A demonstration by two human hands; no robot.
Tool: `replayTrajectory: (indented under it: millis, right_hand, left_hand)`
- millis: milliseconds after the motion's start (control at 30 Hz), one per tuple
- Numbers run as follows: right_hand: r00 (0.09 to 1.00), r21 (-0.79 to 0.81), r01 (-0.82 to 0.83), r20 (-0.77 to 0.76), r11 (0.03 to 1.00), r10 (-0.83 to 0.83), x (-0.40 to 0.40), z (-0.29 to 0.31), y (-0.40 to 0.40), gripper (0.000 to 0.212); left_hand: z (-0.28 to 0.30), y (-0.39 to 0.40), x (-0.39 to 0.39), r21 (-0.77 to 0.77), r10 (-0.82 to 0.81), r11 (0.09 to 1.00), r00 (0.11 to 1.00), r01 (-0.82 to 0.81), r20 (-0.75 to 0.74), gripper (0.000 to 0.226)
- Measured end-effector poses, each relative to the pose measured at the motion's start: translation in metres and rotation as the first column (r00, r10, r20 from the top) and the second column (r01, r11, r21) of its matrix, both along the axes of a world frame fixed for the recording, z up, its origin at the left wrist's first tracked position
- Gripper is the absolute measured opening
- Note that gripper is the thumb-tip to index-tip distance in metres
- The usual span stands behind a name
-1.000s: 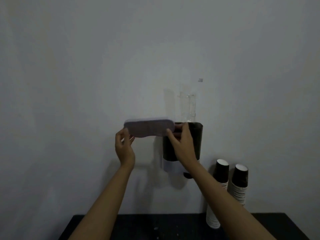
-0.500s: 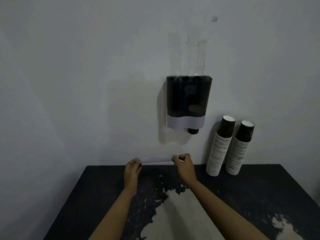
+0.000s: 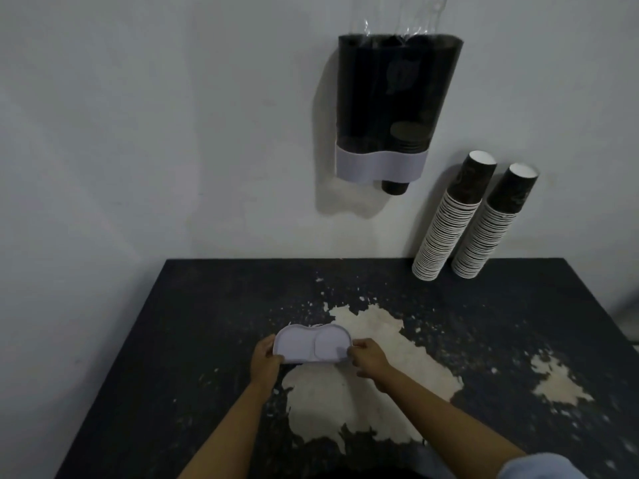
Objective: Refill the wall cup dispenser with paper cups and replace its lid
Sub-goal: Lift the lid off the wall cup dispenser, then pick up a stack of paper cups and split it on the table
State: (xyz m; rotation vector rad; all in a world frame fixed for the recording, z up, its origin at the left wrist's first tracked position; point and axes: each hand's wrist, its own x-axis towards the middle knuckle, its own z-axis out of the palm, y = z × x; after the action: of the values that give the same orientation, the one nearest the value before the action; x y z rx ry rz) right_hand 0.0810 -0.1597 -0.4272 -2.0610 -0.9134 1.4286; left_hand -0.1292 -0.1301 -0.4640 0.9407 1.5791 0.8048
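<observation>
The white two-lobed lid (image 3: 311,344) lies upside down, low over the black table (image 3: 207,305), held at both ends. My left hand (image 3: 265,361) grips its left end and my right hand (image 3: 367,358) pinches its right end. The dark wall cup dispenser (image 3: 394,98) with a white lower band hangs on the wall above, its top uncovered, a few cups low in its right tube and one cup poking out below. Two tall stacks of dark paper cups (image 3: 446,219) lean against the wall at the table's back right.
The table's black surface is worn, with pale bare patches (image 3: 363,382) in the middle and right. The grey wall (image 3: 138,133) rises directly behind the table. Clear plastic wrap (image 3: 415,15) sticks up from the dispenser top.
Both hands have carried the lid from beside the dispenser top down to the table surface. My view has tilted downward, showing more of the table.
</observation>
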Motion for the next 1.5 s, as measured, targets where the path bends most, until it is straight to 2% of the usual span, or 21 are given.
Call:
replayTrajectory:
  millis: [100, 267, 567, 700, 767, 867, 967, 1033, 1133, 1267, 1367, 1433, 1500]
  right_hand:
    - [0.999, -0.003, 0.009, -0.045, 1.0, -0.009, -0.007, -0.002, 0.005, 0.006]
    - [0.997, -0.033, -0.024, -0.073, 0.999, 0.022, -0.014, -0.002, 0.013, 0.034]
    - [0.983, -0.064, -0.155, -0.109, 0.986, 0.147, -0.017, 0.002, 0.009, 0.04]
    - [0.991, -0.066, -0.054, -0.129, 0.996, 0.045, -0.003, 0.002, 0.005, 0.041]
    - [0.986, -0.041, 0.021, -0.162, 0.999, -0.028, 0.005, 0.003, 0.003, 0.028]
    - [0.972, -0.021, 0.141, -0.186, 0.99, -0.143, 0.022, 0.004, 0.003, 0.015]
    - [0.949, -0.021, 0.23, -0.216, 0.973, -0.229, 0.044, 0.009, 0.0, 0.02]
    - [0.925, -0.031, 0.291, -0.244, 0.956, -0.29, 0.059, 0.014, -0.001, 0.024]
    - [0.883, -0.113, 0.357, -0.283, 0.927, -0.375, 0.077, 0.021, -0.003, 0.019]
    - [0.87, -0.127, 0.394, -0.266, 0.91, -0.414, 0.106, 0.028, -0.008, 0.022]
    - [0.84, -0.087, 0.464, -0.273, 0.881, -0.469, 0.12, 0.034, -0.016, 0.015]
    - [0.824, -0.02, 0.474, -0.342, 0.88, -0.452, 0.13, 0.033, -0.018, 0.017]
    - [0.8, 0.065, 0.521, -0.387, 0.851, -0.46, 0.141, 0.026, -0.011, 0.016]
  left_hand:
    - [0.006, 0.001, -0.004, -0.043, 0.062, 0.997, 0.998, -0.062, -0.015, 0.052]
    - [0.01, 0.011, -0.011, -0.056, 0.028, 0.998, 0.996, -0.033, -0.079, 0.052]
    - [0.004, 0.015, -0.015, -0.117, -0.03, 0.993, 0.997, 0.021, -0.076, 0.062]
    - [0.01, 0.022, -0.005, -0.077, 0.053, 0.995, 0.994, -0.06, -0.091, 0.061]
    - [0.017, 0.03, 0.007, -0.015, 0.054, 0.998, 0.995, -0.055, -0.085, 0.054]
    - [0.034, 0.046, 0.039, 0.1, 0.002, 0.995, 0.997, 0.006, -0.08, 0.041]
    - [0.058, 0.062, 0.084, 0.219, -0.115, 0.967, 0.991, 0.128, -0.069, 0.035]
    - [0.081, 0.07, 0.12, 0.279, -0.248, 0.922, 0.963, 0.267, -0.102, 0.033]
    - [0.124, 0.078, 0.177, 0.385, -0.398, 0.821, 0.906, 0.422, -0.146, 0.032]
    - [0.195, 0.085, 0.255, 0.545, -0.524, 0.618, 0.814, 0.566, -0.25, 0.041]
    - [0.237, 0.093, 0.302, 0.616, -0.541, 0.485, 0.766, 0.62, -0.346, 0.063]
    - [0.248, 0.106, 0.325, 0.59, -0.489, 0.415, 0.717, 0.693, -0.498, 0.073]
    - [0.252, 0.124, 0.34, 0.516, -0.443, 0.359, 0.628, 0.778, -0.639, 0.076]
